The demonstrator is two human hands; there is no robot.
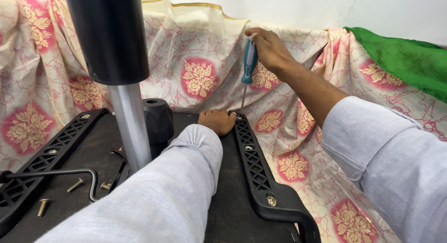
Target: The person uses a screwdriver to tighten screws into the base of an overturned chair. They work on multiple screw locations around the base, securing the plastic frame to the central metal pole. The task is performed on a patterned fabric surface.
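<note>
Both hands are busy: your right hand (270, 49) grips the teal-handled screwdriver (247, 68) upright, tip at the far screw (239, 117) of the black latticed plastic bracket (253, 161). Your left hand (217, 121), fingers curled and holding nothing, presses beside it; judging from this, you are driving that screw, which calls for steady downward pressure.

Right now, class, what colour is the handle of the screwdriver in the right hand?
Teal with a white band: the screwdriver handle, gripped by the right hand, shows in the head view.
</note>
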